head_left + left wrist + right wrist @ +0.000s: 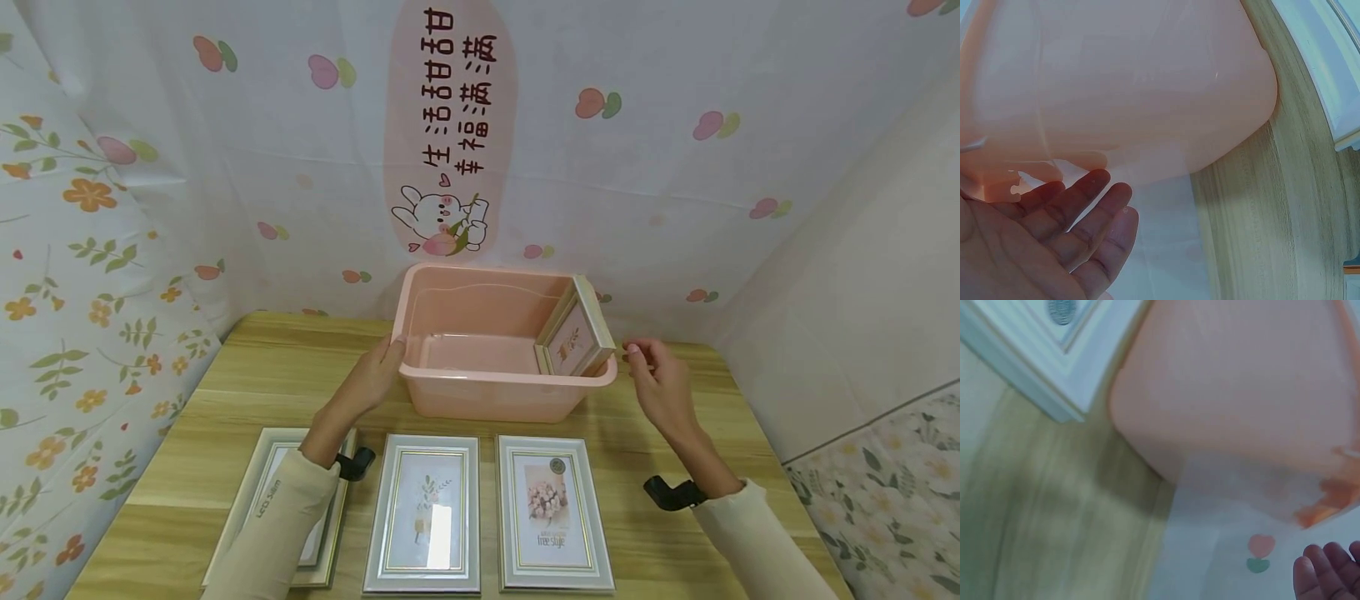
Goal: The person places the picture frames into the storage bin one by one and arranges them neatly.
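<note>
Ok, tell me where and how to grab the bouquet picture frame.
Likely its right long edge, from the right with the right hand: the bouquet frame lies flat, its thick border offers a hold, and another frame lies close on its left.

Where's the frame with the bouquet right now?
In the head view, the bouquet frame lies on the table, right of the middle frame and in front of the pink bin.

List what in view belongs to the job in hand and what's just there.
Likely the job's:
- pink bin, touched by the left hand
- frame leaning inside it, near the right hand
- left frame, middle frame, right frame

Just there:
- wooden table, as support
- printed backdrop
- floral cloth
</note>
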### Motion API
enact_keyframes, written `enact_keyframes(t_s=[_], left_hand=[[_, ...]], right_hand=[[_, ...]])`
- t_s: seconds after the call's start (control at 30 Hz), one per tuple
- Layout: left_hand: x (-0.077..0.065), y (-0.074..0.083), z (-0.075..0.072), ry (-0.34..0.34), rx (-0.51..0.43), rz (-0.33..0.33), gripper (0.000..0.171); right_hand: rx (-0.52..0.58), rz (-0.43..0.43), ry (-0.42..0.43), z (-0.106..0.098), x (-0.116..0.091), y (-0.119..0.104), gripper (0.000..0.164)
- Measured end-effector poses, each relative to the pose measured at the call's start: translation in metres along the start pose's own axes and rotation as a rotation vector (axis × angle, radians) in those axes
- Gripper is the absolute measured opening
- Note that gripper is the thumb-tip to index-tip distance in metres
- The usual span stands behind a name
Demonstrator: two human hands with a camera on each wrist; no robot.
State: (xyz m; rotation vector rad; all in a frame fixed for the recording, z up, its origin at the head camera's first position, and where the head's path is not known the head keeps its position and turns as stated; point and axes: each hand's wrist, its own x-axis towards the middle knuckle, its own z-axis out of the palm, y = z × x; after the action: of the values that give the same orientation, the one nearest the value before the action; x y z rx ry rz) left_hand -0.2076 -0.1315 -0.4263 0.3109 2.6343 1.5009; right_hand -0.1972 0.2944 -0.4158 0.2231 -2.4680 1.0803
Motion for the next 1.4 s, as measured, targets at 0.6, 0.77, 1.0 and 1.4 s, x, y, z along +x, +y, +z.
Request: enact_keyframes(t_s=[0.6,0.77,1.0,1.4], left_hand=[[-0.001,-0.002,0.000,0.017,-0.032,0.001,0.064],[-0.001,-0.002,0.001,0.006,-0.047,0.005,0.065],[0.000,0.000,0.000,0.010,-0.034,0.010,0.064],[0.000,0.001,0.000,0.012,-0.040,-0.002,0.064]], right_hand=[[-0.128,-0.045,-0.548,0.013,-0.023,0.029,0.022],[-0.076,-0.061,-0.722,0.021,-0.032,0.033,0.022],[-0.040,-0.063,-0.818,0.033,-0.039,0.035,0.031],[-0.130,-0.168,-0.919,0.048,-0.044,0.034,0.035]])
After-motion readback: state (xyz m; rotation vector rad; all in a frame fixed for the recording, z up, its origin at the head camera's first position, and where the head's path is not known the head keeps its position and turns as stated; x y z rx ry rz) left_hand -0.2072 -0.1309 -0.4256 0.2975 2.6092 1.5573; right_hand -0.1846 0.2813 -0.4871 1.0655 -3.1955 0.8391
